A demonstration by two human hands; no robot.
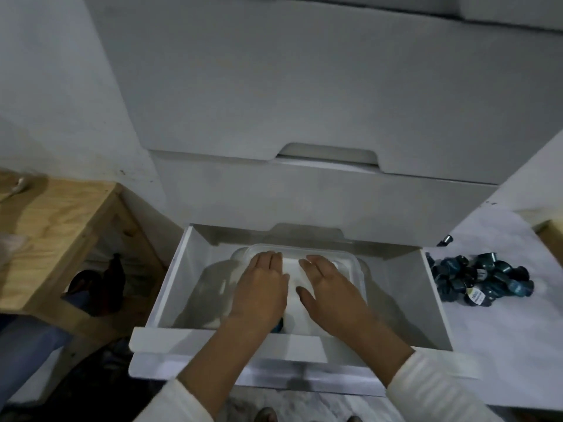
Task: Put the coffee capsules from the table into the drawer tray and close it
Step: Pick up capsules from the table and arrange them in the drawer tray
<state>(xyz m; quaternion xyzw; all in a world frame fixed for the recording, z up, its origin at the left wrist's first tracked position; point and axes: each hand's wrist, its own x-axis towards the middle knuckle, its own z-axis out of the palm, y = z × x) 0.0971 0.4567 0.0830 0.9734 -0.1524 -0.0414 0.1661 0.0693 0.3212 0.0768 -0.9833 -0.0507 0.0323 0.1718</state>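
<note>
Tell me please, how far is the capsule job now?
Done: the drawer is open, with the tray inside. In hand: left hand and right hand lie flat over the tray; one bluish capsule-like shape shows below the left wrist. Left: the capsule pile on the table, then closing.
</note>
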